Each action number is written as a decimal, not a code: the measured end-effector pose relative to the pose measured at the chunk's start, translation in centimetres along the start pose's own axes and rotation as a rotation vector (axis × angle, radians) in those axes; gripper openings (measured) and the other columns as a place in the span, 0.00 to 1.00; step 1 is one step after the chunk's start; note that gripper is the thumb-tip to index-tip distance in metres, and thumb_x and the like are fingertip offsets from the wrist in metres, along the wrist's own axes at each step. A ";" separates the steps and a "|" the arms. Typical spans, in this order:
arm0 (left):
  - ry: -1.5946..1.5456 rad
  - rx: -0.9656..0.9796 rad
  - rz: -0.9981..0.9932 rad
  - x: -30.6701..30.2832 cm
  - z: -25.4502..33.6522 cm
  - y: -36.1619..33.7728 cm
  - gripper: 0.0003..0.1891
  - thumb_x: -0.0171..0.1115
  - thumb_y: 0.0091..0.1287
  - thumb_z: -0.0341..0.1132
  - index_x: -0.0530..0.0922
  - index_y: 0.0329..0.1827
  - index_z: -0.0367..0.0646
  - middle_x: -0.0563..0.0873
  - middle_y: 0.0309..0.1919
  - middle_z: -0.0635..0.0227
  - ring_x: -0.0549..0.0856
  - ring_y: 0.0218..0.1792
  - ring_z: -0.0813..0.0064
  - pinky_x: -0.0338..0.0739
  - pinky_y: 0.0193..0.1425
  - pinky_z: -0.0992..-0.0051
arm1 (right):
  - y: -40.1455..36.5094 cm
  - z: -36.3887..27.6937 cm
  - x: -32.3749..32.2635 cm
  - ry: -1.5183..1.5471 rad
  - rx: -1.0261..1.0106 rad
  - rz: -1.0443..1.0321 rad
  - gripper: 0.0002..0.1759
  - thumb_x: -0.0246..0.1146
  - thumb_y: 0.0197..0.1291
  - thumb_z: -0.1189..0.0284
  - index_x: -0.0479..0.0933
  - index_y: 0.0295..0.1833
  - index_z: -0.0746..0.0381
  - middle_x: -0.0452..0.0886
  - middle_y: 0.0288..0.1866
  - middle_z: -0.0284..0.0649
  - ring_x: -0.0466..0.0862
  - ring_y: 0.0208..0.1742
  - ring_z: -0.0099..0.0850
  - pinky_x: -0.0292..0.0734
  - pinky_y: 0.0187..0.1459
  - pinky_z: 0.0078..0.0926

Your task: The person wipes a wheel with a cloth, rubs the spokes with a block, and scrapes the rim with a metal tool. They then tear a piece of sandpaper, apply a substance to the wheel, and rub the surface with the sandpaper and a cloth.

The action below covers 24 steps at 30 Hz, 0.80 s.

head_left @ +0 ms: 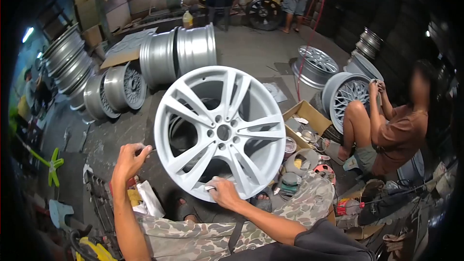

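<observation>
A large pale grey wheel rim (223, 131) with paired spokes lies face up in front of my knees, which are in camouflage trousers (193, 237). At the rim's lower edge, my right hand (223, 193) pinches a small whitish piece (210, 188) against the surface between two spokes. Just left of the rim is my left hand (133, 159), its fingers curled and thumb pressed toward them near the outer edge; anything between them is too small to make out.
Silver rims (195, 48) stand behind at the left, with more stacked farther left (70, 63). A cardboard box (314, 116) and sanding tools lie to the right. A seated co-worker (398, 130) handles a mesh rim (350, 96). Other people are farther back.
</observation>
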<state>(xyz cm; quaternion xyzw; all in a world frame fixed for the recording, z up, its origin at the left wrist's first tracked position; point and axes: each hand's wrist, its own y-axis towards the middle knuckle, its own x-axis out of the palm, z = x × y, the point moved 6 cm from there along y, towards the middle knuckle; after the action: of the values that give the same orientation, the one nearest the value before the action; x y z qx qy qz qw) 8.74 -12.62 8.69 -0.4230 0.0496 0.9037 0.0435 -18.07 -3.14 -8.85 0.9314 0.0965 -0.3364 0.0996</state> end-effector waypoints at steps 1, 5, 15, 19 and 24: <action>0.001 -0.016 0.008 0.0 0.1 0.0 0.18 0.66 0.74 0.40 0.86 0.36 0.29 0.87 0.23 0.60 0.82 0.25 0.76 0.77 0.35 0.69 | 0.2 -0.7 0.3 0.020 -0.029 0.031 0.11 0.62 0.58 0.75 0.86 0.44 0.63 0.82 0.41 0.49 0.84 0.49 0.52 0.79 0.54 0.50; 0.066 0.003 0.009 0.0 1.9 0.2 0.20 0.66 0.73 0.42 0.87 0.37 0.28 0.88 0.23 0.55 0.84 0.23 0.70 0.77 0.34 0.67 | 0.2 -2.7 1.1 0.079 -0.203 0.093 0.16 0.61 0.55 0.81 0.85 0.49 0.65 0.81 0.42 0.49 0.83 0.48 0.52 0.80 0.52 0.48; -0.027 0.001 -0.042 0.6 0.5 0.5 0.18 0.64 0.74 0.38 0.85 0.37 0.26 0.87 0.23 0.59 0.84 0.26 0.76 0.78 0.36 0.70 | 0.5 -2.1 3.0 0.054 -0.093 0.242 0.12 0.60 0.56 0.81 0.83 0.45 0.68 0.81 0.44 0.51 0.82 0.49 0.52 0.79 0.53 0.48; 0.022 0.012 -0.054 0.4 0.2 0.8 0.19 0.64 0.74 0.40 0.86 0.36 0.28 0.86 0.22 0.58 0.83 0.26 0.74 0.77 0.36 0.67 | 0.9 -0.9 2.7 0.208 -0.022 0.177 0.11 0.61 0.56 0.80 0.84 0.43 0.68 0.81 0.42 0.52 0.82 0.47 0.52 0.78 0.51 0.47; 0.023 0.130 0.012 0.8 -0.4 0.7 0.22 0.66 0.73 0.49 0.87 0.37 0.35 0.82 0.24 0.46 0.79 0.24 0.56 0.75 0.36 0.57 | 0.7 -1.2 2.0 0.336 -0.164 0.106 0.10 0.62 0.58 0.81 0.86 0.43 0.66 0.85 0.41 0.49 0.85 0.46 0.45 0.79 0.49 0.40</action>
<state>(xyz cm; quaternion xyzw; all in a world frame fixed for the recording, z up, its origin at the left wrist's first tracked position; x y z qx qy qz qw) 8.46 -13.38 7.85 -0.4292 0.1111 0.8940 0.0646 -15.69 -3.25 -9.17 0.9671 0.0899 -0.1615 0.1750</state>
